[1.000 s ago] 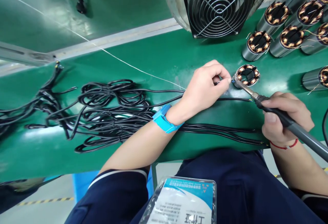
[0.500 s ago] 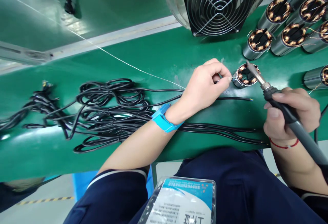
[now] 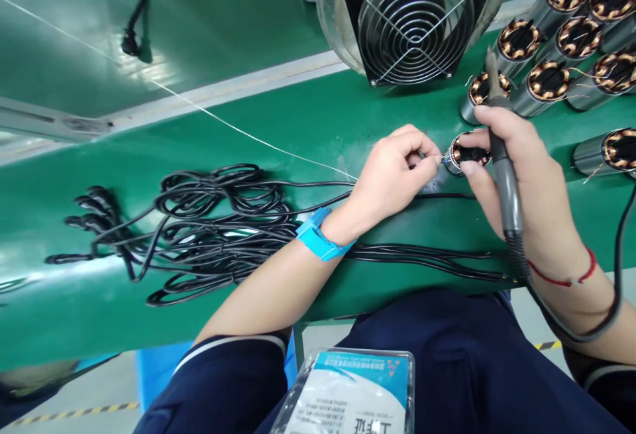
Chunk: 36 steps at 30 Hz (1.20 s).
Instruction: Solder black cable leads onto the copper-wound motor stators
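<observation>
My left hand (image 3: 395, 165) is closed in a pinch on a thin blue-tinted wire end of a black cable (image 3: 318, 184). Those fingertips meet the left rim of a small motor stator (image 3: 454, 157) with copper windings. A soldering iron (image 3: 507, 189) lies across the palm side of my right hand (image 3: 539, 185), its metal tip turned up and away over another stator. With the iron still held, the right thumb and a finger reach to the near stator's right side. Whether they touch a wire there is hidden.
Several more stators (image 3: 549, 79) stand at the upper right, and one lies tilted (image 3: 591, 157) below them. A fan with a wire guard (image 3: 415, 40) stands behind the work. Coiled black cables (image 3: 213, 235) spread leftward. A thin whitish strand (image 3: 258, 140) crosses toward my left wrist.
My right hand has moved left to the stator and swung the soldering iron upright, its tip now pointing away from the stator. The left hand keeps its pinch.
</observation>
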Tool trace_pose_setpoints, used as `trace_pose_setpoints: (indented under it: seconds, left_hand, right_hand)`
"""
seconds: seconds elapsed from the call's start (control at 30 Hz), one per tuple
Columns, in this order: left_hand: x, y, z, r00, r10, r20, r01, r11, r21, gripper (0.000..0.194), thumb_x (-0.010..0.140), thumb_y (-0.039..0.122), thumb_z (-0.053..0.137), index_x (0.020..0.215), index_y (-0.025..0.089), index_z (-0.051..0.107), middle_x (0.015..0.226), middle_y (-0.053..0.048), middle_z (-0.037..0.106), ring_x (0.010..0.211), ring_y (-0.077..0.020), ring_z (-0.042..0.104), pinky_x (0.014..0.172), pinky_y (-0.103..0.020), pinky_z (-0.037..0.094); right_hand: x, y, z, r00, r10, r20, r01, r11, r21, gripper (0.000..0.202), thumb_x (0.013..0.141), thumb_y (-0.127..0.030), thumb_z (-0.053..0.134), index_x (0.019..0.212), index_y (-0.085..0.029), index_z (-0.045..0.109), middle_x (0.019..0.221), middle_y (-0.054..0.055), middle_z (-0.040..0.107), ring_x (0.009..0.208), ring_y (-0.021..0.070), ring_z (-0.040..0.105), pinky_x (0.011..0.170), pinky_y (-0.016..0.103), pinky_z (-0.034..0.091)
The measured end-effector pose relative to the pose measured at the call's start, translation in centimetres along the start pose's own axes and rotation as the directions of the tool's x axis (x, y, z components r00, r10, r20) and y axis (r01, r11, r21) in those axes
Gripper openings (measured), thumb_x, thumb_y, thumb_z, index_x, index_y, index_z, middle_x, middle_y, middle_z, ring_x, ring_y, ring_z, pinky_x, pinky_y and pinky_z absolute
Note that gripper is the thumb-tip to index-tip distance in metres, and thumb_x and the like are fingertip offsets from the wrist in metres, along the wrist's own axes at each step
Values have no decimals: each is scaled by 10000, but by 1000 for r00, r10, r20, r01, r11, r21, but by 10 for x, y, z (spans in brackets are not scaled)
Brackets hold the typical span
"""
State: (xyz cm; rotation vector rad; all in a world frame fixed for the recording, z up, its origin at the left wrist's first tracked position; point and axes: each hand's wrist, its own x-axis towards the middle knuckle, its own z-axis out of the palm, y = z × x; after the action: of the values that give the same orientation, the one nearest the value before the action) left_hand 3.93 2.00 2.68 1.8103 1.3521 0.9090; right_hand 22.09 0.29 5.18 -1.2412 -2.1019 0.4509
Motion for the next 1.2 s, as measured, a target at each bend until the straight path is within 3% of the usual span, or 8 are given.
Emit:
trace_pose_setpoints:
  seconds: [0.23, 0.4, 0.63, 0.8, 0.9, 1.03, 1.2]
  left_hand:
    - [0, 0, 0, 1000, -13, 10, 13, 999, -46, 112, 788, 116, 569, 698, 164, 615, 755, -1, 610, 695, -106, 552, 666, -272, 495]
    - [-2, 2, -2, 1000, 14, 11, -13, 998, -68, 124, 812, 127, 575, 708, 164, 632, 785, -11, 637, 717, -111, 579, 671, -264, 497]
    - [-8, 3, -3, 972, 234, -30, -228, 965, 129, 109, 884, 203, 579, 841, 203, 679, 982, -46, 663, 950, -168, 616, 824, -328, 512]
    - [-10, 1, -2, 931, 364, 35, -364, 912, 187, 114, 903, 214, 562, 939, 219, 669, 1040, -65, 637, 975, -179, 609, 836, -334, 511]
    - [-10, 0, -2, 913, 407, 5, -401, 899, 177, 120, 899, 155, 540, 946, 199, 641, 997, -67, 631, 947, -171, 605, 820, -321, 510]
    - [-10, 0, -1, 916, 399, -37, -388, 906, 168, 114, 874, 107, 540, 854, 176, 628, 922, -59, 635, 872, -158, 602, 763, -299, 501]
    - [-8, 0, -1, 966, 256, -40, -249, 960, 126, 144, 810, 46, 558, 790, 166, 636, 885, -39, 637, 824, -141, 588, 735, -279, 488]
  right_hand:
    - [-5, 2, 16, 991, 57, -123, -58, 998, -1, 452, 895, -221, 563, 1309, -349, 435, 947, -7, 692, 969, 263, 637, 891, 482, 486]
    - [-4, 2, 23, 995, -16, -103, 13, 999, -30, 486, 858, -177, 586, 1300, -315, 439, 884, -13, 695, 864, 237, 630, 849, 459, 477]
    - [-5, 2, 24, 993, 11, -118, -1, 996, 85, 456, 913, -247, 544, 1326, -377, 402, 886, -30, 660, 934, 205, 635, 930, 447, 485]
    - [-4, -1, 21, 991, 40, -125, -28, 995, 98, 404, 928, -247, 526, 1303, -361, 433, 895, -11, 645, 952, 200, 637, 951, 439, 502]
    - [-4, 1, 22, 987, 30, -155, -9, 991, 137, 412, 911, -216, 540, 1288, -359, 457, 871, -15, 643, 895, 201, 633, 915, 438, 513]
    - [-5, 11, 22, 993, -16, -117, 34, 987, 159, 452, 878, -195, 572, 1304, -311, 477, 896, -10, 676, 945, 219, 628, 916, 472, 500]
    - [-8, 21, 9, 996, -69, 54, 59, 984, 167, 509, 903, -158, 494, 1381, -313, 415, 1157, 8, 684, 1161, 232, 584, 977, 494, 481]
